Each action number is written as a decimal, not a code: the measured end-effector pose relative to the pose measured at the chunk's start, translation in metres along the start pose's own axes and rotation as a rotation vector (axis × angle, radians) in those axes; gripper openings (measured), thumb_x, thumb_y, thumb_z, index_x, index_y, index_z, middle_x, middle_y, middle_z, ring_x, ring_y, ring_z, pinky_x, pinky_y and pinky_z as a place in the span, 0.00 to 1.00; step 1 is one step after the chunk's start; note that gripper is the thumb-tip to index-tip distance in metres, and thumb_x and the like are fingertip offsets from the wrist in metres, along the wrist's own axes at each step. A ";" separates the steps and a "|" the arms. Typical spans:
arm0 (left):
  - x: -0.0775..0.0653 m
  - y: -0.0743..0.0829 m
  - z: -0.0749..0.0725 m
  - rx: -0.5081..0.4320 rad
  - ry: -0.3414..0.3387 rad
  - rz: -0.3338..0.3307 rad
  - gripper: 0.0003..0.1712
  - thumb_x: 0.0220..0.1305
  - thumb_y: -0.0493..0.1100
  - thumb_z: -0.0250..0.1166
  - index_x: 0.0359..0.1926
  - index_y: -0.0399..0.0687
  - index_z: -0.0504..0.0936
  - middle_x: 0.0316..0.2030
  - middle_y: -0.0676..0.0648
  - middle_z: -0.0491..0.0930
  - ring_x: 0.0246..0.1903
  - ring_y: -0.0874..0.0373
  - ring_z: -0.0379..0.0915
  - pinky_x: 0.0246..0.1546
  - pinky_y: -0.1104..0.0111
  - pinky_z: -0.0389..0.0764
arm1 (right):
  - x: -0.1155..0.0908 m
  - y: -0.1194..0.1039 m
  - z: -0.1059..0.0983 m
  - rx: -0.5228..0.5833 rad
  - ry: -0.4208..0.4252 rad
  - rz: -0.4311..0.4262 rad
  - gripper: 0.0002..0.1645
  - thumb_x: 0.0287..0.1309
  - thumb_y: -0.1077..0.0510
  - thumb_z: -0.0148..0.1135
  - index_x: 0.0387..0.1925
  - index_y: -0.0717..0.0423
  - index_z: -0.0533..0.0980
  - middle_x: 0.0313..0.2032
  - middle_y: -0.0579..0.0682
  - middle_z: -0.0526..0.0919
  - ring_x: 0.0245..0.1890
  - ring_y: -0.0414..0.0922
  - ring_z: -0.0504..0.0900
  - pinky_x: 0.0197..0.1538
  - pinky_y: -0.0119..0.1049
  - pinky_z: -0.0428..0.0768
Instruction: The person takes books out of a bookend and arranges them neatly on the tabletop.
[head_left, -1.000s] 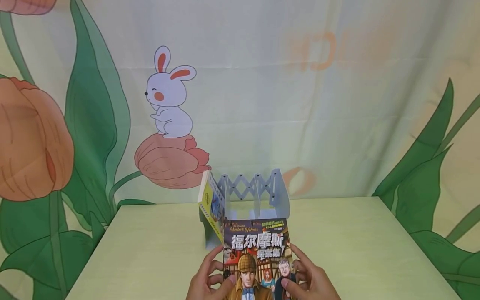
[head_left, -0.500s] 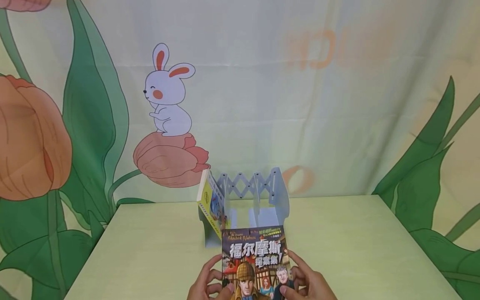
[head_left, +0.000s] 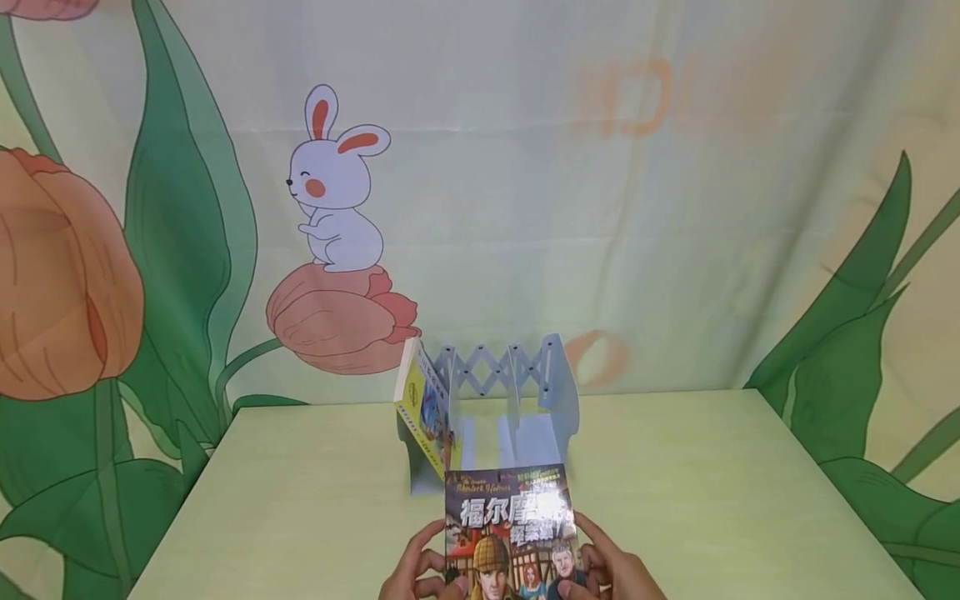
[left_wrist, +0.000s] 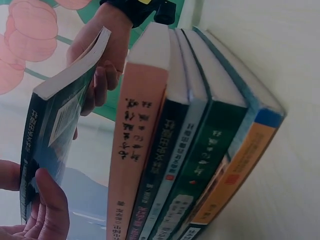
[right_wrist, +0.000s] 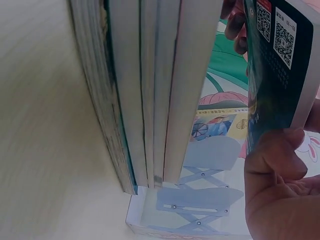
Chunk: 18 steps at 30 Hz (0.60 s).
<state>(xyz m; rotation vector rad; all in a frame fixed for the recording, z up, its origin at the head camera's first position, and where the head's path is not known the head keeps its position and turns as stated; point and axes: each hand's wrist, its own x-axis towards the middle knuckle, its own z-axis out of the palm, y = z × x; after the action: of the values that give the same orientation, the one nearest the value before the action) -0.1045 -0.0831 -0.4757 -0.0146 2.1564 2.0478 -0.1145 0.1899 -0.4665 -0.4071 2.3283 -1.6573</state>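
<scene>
Both hands hold a paperback book (head_left: 513, 533) with a detective in a checked cap on its cover, low in the middle of the head view. My left hand (head_left: 422, 567) pinches its left edge, thumb on the front cover. On the opposite edge, my right hand (head_left: 617, 567) grips it the same way. The left wrist view shows the held book's (left_wrist: 60, 120) spine and page edges, with the left hand (left_wrist: 47, 207) at its lower end. A grey-blue metal bookend rack (head_left: 566, 392) stands beyond, with a yellow book (head_left: 423, 408) leaning in its left end.
A stack of several books (left_wrist: 145, 110) lies on the table (head_left: 712, 500) beneath the held book, visible in both wrist views. Behind the table hangs a cloth backdrop (head_left: 510, 208) printed with a rabbit and tulips.
The held book and both hands have moved a little down and nearer to me, showing more of the rack's base. The yellow book and rack stay put.
</scene>
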 end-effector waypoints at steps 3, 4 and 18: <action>0.000 -0.004 0.000 0.007 -0.002 0.008 0.47 0.58 0.44 0.70 0.72 0.34 0.56 0.30 0.50 0.73 0.20 0.64 0.73 0.29 0.69 0.78 | 0.000 0.002 0.001 0.012 -0.012 -0.002 0.50 0.63 0.56 0.63 0.72 0.75 0.47 0.23 0.41 0.67 0.17 0.29 0.64 0.23 0.24 0.63; 0.000 -0.005 0.000 0.014 -0.003 0.014 0.47 0.59 0.44 0.70 0.71 0.33 0.56 0.30 0.50 0.73 0.20 0.64 0.72 0.28 0.69 0.78 | 0.001 0.003 0.001 0.014 -0.017 -0.005 0.50 0.63 0.56 0.63 0.72 0.76 0.46 0.23 0.41 0.67 0.17 0.29 0.64 0.23 0.24 0.64; 0.000 -0.022 -0.005 0.039 -0.098 0.070 0.45 0.61 0.40 0.68 0.69 0.26 0.52 0.29 0.52 0.73 0.21 0.67 0.73 0.32 0.74 0.77 | 0.001 0.038 -0.001 -0.105 -0.054 -0.335 0.40 0.62 0.66 0.60 0.66 0.80 0.50 0.21 0.56 0.68 0.20 0.26 0.59 0.27 0.27 0.64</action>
<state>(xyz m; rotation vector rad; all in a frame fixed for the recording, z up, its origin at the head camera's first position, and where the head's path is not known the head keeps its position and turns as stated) -0.1029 -0.0896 -0.4970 0.1650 2.1659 1.9977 -0.1189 0.2019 -0.5024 -0.8952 2.4155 -1.6393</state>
